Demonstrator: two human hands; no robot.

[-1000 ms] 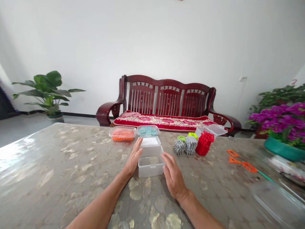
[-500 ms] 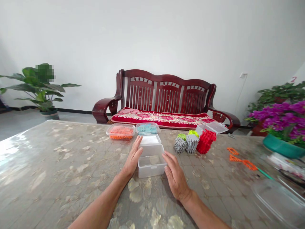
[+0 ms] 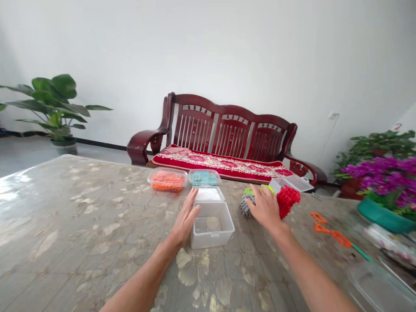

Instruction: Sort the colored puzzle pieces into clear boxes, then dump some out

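Observation:
An empty clear plastic box (image 3: 212,225) stands open on the marble-patterned table (image 3: 81,221), its hinged lid (image 3: 209,194) lying flat behind it. My left hand (image 3: 186,218) rests flat and open against the box's left wall. My right hand (image 3: 265,207) has reached to the right and lies with curled fingers over the grey toothed block pieces (image 3: 244,208). Whether it grips them I cannot see. Yellow-green pieces (image 3: 248,190) and a red toothed block cluster (image 3: 287,199) sit right beside that hand.
Behind the box are a tub of orange pieces (image 3: 167,179) and a tub of teal pieces (image 3: 204,177). Another open clear box (image 3: 294,182) is behind the red cluster. Orange loose pieces (image 3: 328,223), a clear lid (image 3: 381,286) and a purple flower pot (image 3: 386,214) lie right.
My right hand left the box's right wall and moved right and away onto the grey block pieces. The left hand stayed at the box. The view tilted slightly.

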